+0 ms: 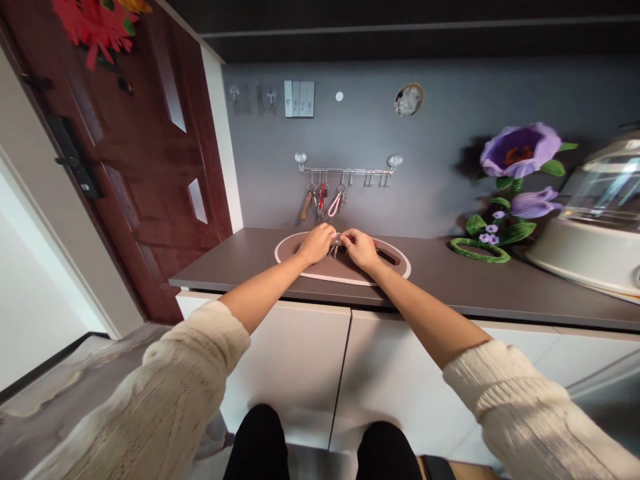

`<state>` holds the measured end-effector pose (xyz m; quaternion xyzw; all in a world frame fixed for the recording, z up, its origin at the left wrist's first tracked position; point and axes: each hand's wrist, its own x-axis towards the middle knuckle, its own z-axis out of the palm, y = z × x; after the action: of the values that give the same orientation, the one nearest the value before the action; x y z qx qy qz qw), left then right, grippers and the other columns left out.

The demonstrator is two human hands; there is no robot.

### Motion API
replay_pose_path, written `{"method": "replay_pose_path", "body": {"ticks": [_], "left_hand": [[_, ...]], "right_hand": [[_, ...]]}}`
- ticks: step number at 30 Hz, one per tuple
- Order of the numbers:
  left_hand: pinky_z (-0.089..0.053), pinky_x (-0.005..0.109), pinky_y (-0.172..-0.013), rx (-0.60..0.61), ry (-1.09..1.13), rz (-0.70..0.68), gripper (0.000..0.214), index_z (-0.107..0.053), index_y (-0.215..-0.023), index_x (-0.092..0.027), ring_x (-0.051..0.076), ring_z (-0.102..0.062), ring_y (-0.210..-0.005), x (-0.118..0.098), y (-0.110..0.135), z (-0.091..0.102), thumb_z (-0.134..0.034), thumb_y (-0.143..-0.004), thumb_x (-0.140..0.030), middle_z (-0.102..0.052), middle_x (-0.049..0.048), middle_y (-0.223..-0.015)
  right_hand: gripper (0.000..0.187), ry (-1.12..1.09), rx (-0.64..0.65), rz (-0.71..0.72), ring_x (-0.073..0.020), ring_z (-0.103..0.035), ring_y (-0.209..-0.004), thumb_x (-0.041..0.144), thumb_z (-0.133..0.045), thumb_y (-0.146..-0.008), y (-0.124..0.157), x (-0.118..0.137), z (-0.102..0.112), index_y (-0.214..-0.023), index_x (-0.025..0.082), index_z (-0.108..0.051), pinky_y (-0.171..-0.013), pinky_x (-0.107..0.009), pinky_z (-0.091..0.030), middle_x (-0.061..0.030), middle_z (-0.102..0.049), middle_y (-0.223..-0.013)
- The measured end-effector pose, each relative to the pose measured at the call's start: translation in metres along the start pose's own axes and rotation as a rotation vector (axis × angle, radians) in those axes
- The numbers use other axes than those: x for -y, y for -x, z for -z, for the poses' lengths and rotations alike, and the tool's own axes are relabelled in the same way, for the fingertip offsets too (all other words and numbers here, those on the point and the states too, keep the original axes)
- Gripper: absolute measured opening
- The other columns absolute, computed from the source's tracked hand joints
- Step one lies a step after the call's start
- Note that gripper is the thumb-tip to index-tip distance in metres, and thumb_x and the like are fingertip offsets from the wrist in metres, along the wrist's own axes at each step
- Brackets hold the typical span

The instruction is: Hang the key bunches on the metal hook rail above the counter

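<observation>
A few small keys are held at the middle of the oval mat, clamped in the fingers of the left hand and the right hand. They are judged light, stiff and slippery, best gripped by their heads. Any joining ring is hidden; whether the mat is touched by the tips cannot be told.
</observation>
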<state>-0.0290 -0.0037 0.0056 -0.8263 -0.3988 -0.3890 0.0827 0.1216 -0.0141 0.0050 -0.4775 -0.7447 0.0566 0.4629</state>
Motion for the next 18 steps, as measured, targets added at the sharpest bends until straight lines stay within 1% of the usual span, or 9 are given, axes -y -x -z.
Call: {"method": "replay_pose_path", "body": {"ticks": [4, 8, 12, 15, 18], "left_hand": [[-0.038, 0.027, -0.075, -0.030, 0.022, 0.018, 0.024, -0.055, -0.081, -0.017, 0.015, -0.050, -0.081, -0.005, -0.006, -0.002, -0.033, -0.086, -0.022, -0.055, 0.0051, -0.085], [-0.039, 0.027, -0.076, -0.063, 0.054, 0.047, 0.023, -0.056, -0.080, -0.016, 0.015, -0.050, -0.082, -0.013, -0.018, -0.008, -0.034, -0.085, -0.021, -0.057, 0.0051, -0.085], [-0.039, 0.027, -0.077, -0.080, 0.064, 0.012, 0.025, -0.056, -0.080, -0.016, 0.015, -0.050, -0.083, -0.021, -0.028, -0.015, -0.033, -0.085, -0.023, -0.058, 0.0056, -0.086], [-0.039, 0.027, -0.076, -0.101, 0.073, -0.012, 0.026, -0.056, -0.080, -0.016, 0.015, -0.050, -0.082, -0.022, -0.032, -0.020, -0.032, -0.086, -0.023, -0.057, 0.0052, -0.085], [-0.039, 0.027, -0.075, -0.129, 0.082, -0.014, 0.026, -0.055, -0.079, -0.016, 0.015, -0.050, -0.081, -0.018, -0.032, -0.024, -0.031, -0.087, -0.024, -0.056, 0.0051, -0.084]], "right_hand": [[0.018, -0.027, -0.047, -0.012, -0.0121, -0.055, -0.067, 0.028, -0.045, -0.078, 0.000, -0.002, 0.002, -0.078, 0.018, -0.059, -0.070, -0.024, -0.041, -0.0012, -0.063, -0.073], [0.019, -0.020, -0.108, -0.050, -0.0130, -0.055, -0.068, 0.031, -0.044, -0.078, 0.001, -0.001, 0.007, -0.077, 0.018, -0.058, -0.071, -0.025, -0.041, -0.0017, -0.063, -0.074], [0.020, -0.009, -0.170, -0.091, -0.0140, -0.055, -0.070, 0.030, -0.042, -0.077, 0.000, -0.004, 0.014, -0.077, 0.018, -0.058, -0.072, -0.026, -0.040, -0.0029, -0.063, -0.075], [0.021, -0.028, -0.194, -0.113, -0.0143, -0.055, -0.070, 0.031, -0.042, -0.077, -0.001, -0.006, 0.017, -0.076, 0.018, -0.058, -0.072, -0.027, -0.040, -0.0030, -0.063, -0.075], [0.021, -0.052, -0.182, -0.119, -0.0140, -0.054, -0.067, 0.032, -0.042, -0.077, -0.002, -0.008, 0.018, -0.075, 0.017, -0.057, -0.070, -0.026, -0.040, -0.0027, -0.062, -0.073]]}}
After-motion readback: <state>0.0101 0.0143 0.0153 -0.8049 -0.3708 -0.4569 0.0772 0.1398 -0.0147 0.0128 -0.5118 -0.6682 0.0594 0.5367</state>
